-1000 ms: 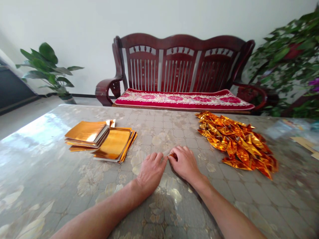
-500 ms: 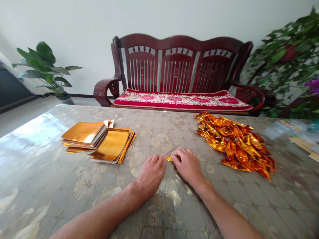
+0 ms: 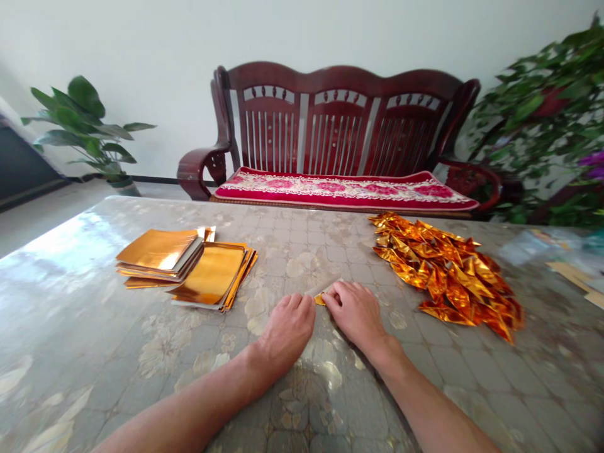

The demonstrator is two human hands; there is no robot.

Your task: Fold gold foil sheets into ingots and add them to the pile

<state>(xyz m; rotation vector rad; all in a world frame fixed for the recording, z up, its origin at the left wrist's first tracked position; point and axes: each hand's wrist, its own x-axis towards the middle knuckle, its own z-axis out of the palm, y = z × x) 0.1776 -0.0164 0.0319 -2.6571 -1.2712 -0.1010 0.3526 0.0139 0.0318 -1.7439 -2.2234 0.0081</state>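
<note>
A small sheet of gold foil paper (image 3: 319, 299), partly folded with its pale back showing, lies on the table between my hands. My left hand (image 3: 290, 327) is closed on the sheet's left end, knuckles up. On the right end, my right hand (image 3: 356, 314) pinches the paper with thumb and fingers. Most of the sheet is hidden under the fingers. To the left lie two overlapping stacks of flat gold foil paper (image 3: 212, 270). A heap of folded gold foil pieces (image 3: 438, 270) with pointed ends is spread to the right.
The table (image 3: 198, 402) has a glossy, flower-patterned cover. At its right edge lie clear plastic bags (image 3: 542, 245) and a tan piece of card (image 3: 573, 277). Beyond stands a dark red wooden bench (image 3: 337, 132), with potted plants (image 3: 89, 126) on either side.
Both hands stay almost in place on the foil paper. Its pale strip between the fingers has shifted very slightly. The stacks and heap are unchanged.
</note>
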